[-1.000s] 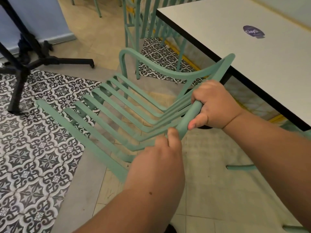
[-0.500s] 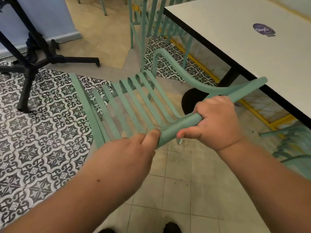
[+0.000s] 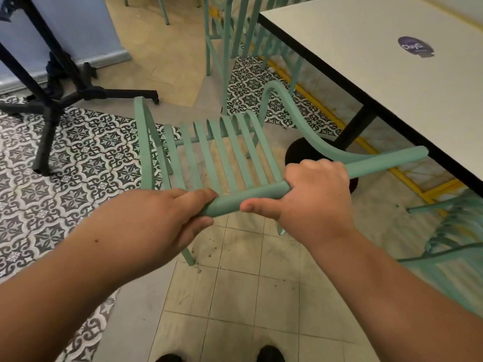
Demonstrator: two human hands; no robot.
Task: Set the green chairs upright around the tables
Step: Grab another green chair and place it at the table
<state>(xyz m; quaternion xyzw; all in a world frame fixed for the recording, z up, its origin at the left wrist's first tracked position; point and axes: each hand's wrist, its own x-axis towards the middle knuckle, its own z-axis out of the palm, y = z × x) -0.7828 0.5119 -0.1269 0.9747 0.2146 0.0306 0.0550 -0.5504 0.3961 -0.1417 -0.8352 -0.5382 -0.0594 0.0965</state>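
Observation:
A green slatted chair (image 3: pixel 224 152) stands in front of me, its seat facing up and its legs toward the floor. Both hands grip the thick top rail of its backrest. My left hand (image 3: pixel 156 220) wraps the rail's left end. My right hand (image 3: pixel 316 199) holds it a little further right. The white table (image 3: pixel 392 74) with a black edge is at the right, close to the rail's right tip. Another green chair (image 3: pixel 452 231) lies low at the right edge, blurred.
More green chairs (image 3: pixel 235 30) stand beyond the table's far corner. A black table stand (image 3: pixel 60 95) spreads its feet over the patterned tiles at the left. The table's round black base (image 3: pixel 300 152) sits beside the chair. My shoes (image 3: pixel 217 356) show at the bottom.
The chair has swung from tilted on its side to seat-up, and its backrest rail has come toward me and levelled. Both hands have stayed on the rail.

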